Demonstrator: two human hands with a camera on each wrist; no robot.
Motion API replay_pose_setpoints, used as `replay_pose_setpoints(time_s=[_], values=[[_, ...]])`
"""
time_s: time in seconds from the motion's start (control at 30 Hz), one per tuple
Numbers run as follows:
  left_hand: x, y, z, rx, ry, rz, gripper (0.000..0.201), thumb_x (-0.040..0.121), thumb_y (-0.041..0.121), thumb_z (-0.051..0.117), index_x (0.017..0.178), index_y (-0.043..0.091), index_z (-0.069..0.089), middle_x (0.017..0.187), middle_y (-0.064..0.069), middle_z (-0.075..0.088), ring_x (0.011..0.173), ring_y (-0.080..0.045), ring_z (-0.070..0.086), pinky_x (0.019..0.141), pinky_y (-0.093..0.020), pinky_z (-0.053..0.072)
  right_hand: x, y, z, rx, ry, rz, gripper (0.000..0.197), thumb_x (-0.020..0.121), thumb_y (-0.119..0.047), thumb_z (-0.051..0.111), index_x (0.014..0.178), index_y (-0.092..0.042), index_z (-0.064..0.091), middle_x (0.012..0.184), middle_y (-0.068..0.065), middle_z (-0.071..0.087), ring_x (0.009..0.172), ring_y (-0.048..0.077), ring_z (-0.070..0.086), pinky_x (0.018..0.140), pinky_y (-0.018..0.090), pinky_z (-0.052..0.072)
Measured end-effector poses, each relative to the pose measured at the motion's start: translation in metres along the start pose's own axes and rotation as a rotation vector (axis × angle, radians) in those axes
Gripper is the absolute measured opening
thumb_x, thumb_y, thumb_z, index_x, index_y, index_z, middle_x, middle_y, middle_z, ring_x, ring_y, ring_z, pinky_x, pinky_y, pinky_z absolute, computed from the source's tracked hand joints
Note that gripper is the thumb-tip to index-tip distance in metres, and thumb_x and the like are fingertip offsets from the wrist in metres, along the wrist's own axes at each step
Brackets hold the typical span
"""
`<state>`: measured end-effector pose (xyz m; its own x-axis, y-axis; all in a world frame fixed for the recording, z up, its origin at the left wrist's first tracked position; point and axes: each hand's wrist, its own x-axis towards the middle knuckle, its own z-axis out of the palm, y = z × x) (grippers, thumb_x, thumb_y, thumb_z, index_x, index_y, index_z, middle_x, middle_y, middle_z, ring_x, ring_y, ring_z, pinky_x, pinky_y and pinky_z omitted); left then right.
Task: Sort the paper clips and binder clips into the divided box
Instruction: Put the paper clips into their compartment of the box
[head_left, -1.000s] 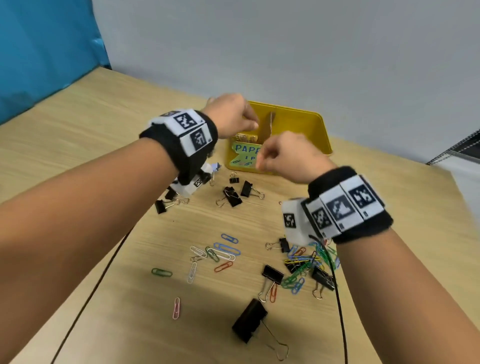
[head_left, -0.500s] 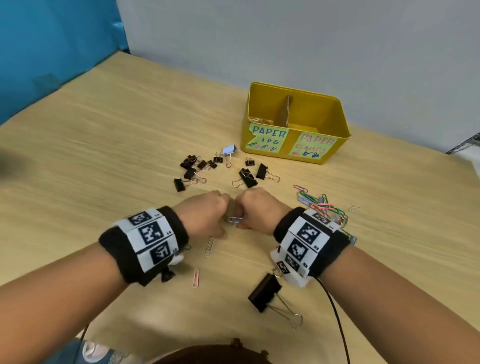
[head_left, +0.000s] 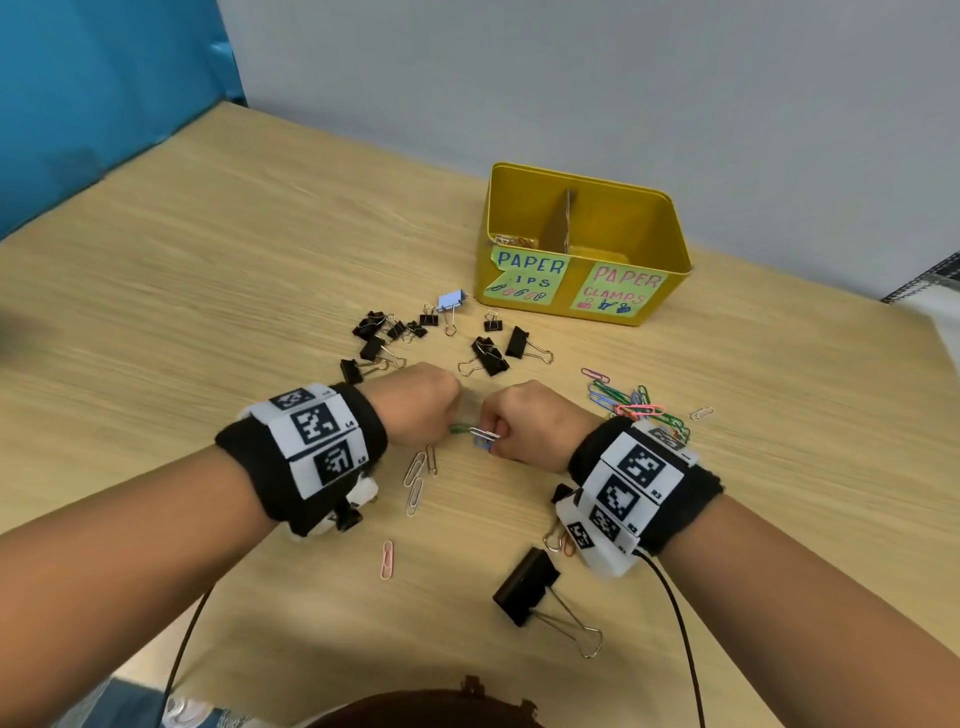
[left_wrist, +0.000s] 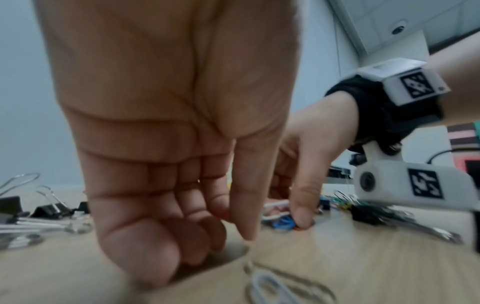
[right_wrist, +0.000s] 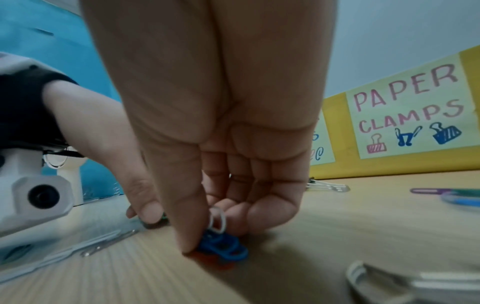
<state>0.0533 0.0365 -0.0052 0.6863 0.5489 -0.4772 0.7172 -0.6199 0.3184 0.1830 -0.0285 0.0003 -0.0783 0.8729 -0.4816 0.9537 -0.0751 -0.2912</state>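
Note:
The yellow divided box (head_left: 670, 280) stands at the back, with a cardboard divider (head_left: 563, 218) and labels for paper clips on the left and paper clamps on the right. A few clips (head_left: 514, 240) lie in its left compartment. Both hands are down on the table, knuckles up and close together. My right hand (head_left: 491, 436) pinches a small bunch of paper clips (right_wrist: 223, 244), blue, white and red, against the wood. My left hand (head_left: 451, 425) has its fingers curled, and its fingertips pinch a green paper clip (head_left: 458, 429). Black binder clips (head_left: 379, 332) lie scattered before the box.
A coloured paper clip pile (head_left: 639, 405) lies right of my right hand. Silver clips (head_left: 415, 478) and a pink one (head_left: 387, 558) lie near my left wrist. A large black binder clip (head_left: 524, 584) lies at the near edge and a light blue one (head_left: 451, 301) by the box.
One second ago both hands were up at the box. They have come back down to the table and now pinch loose paper clips between the two wrists.

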Motion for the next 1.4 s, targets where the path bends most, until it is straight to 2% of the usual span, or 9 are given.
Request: replay_pose_setpoints(time_s=[0.2, 0.4, 0.57, 0.7, 0.83, 0.9, 1.07, 1.23, 1.4], values=[[0.012, 0.001, -0.050, -0.202, -0.006, 0.003, 0.012, 0.085, 0.012, 0.056, 0.074, 0.016, 0.058, 0.068, 0.001, 0.057, 0.062, -0.013, 0.054, 0.054, -0.022, 0.046, 0.005, 0.010, -0.033, 0.043, -0.069, 0.032, 0.014, 0.081, -0.009, 0.061, 0.093, -0.014, 0.066, 0.090, 0.006, 0.065, 0.075, 0.016, 0.055, 0.061, 0.025, 0.043], [0.030, 0.006, -0.112, -0.498, 0.211, 0.048, 0.016, 0.084, 0.009, 0.058, 0.070, 0.016, 0.055, 0.067, -0.004, 0.056, 0.058, -0.016, 0.053, 0.050, -0.025, 0.048, 0.014, 0.030, -0.113, 0.291, 0.234, 0.007, 0.012, 0.081, -0.008, 0.067, 0.089, -0.016, 0.065, 0.067, -0.007, 0.059, 0.042, -0.007, 0.052, 0.044, 0.007, 0.042], [0.054, 0.023, -0.137, -0.471, 0.500, -0.005, 0.017, 0.085, 0.013, 0.053, 0.068, 0.017, 0.052, 0.072, -0.007, 0.057, 0.062, -0.023, 0.056, 0.041, -0.020, 0.046, 0.051, 0.040, -0.151, 0.402, 0.576, 0.122, 0.012, 0.080, -0.007, 0.068, 0.091, -0.012, 0.067, 0.062, -0.002, 0.059, 0.046, 0.004, 0.055, 0.066, 0.028, 0.056], [0.065, 0.026, -0.133, -0.287, 0.558, -0.064, 0.023, 0.086, 0.021, 0.059, 0.100, 0.003, 0.063, 0.100, -0.017, 0.064, 0.100, -0.032, 0.060, 0.078, -0.033, 0.047, 0.059, 0.040, -0.149, 0.324, 0.604, 0.170, 0.031, 0.083, -0.018, 0.067, 0.113, -0.010, 0.067, 0.102, 0.009, 0.070, 0.088, 0.017, 0.066, 0.094, 0.028, 0.049], [0.055, 0.020, -0.113, -0.262, 0.638, -0.004, 0.011, 0.085, 0.024, 0.061, 0.089, 0.017, 0.055, 0.080, 0.003, 0.050, 0.082, -0.019, 0.050, 0.070, -0.029, 0.036, 0.025, 0.053, -0.136, 0.335, 0.666, 0.147, 0.018, 0.084, -0.015, 0.065, 0.102, -0.014, 0.069, 0.087, 0.000, 0.068, 0.086, 0.017, 0.063, 0.080, 0.023, 0.053], [0.047, 0.024, -0.096, -0.239, 0.576, 0.066, 0.008, 0.085, 0.023, 0.061, 0.087, 0.018, 0.056, 0.069, 0.010, 0.044, 0.075, -0.016, 0.047, 0.067, -0.028, 0.035, 0.002, 0.064, -0.121, 0.355, 0.507, 0.185, 0.007, 0.085, -0.014, 0.065, 0.091, -0.018, 0.067, 0.072, -0.006, 0.061, 0.071, 0.013, 0.060, 0.059, 0.017, 0.051], [0.047, 0.054, -0.051, -0.126, 0.214, 0.268, 0.012, 0.084, 0.018, 0.059, 0.097, 0.019, 0.060, 0.077, 0.009, 0.049, 0.082, -0.017, 0.051, 0.068, -0.027, 0.042, -0.037, 0.092, -0.077, 0.120, 0.013, 0.476, 0.020, 0.084, -0.010, 0.062, 0.103, -0.008, 0.067, 0.085, 0.005, 0.063, 0.076, 0.019, 0.064, 0.060, 0.027, 0.053], [0.058, 0.080, -0.022, 0.054, 0.016, 0.380, 0.042, 0.086, 0.012, 0.055, 0.127, 0.017, 0.050, 0.122, -0.009, 0.049, 0.113, -0.025, 0.050, 0.095, -0.034, 0.042, -0.046, 0.090, -0.036, 0.029, 0.040, 0.493, 0.037, 0.086, -0.018, 0.059, 0.121, -0.007, 0.058, 0.119, 0.017, 0.063, 0.105, 0.031, 0.062, 0.082, 0.035, 0.051], [0.052, 0.083, -0.010, 0.064, -0.045, 0.446, 0.043, 0.084, -0.003, 0.047, 0.123, 0.013, 0.055, 0.110, -0.004, 0.051, 0.107, -0.019, 0.052, 0.090, -0.024, 0.043, -0.051, 0.086, -0.030, 0.245, 0.236, 0.367, 0.036, 0.083, -0.008, 0.059, 0.118, -0.012, 0.061, 0.108, 0.007, 0.061, 0.089, 0.019, 0.052, 0.081, 0.031, 0.046]])
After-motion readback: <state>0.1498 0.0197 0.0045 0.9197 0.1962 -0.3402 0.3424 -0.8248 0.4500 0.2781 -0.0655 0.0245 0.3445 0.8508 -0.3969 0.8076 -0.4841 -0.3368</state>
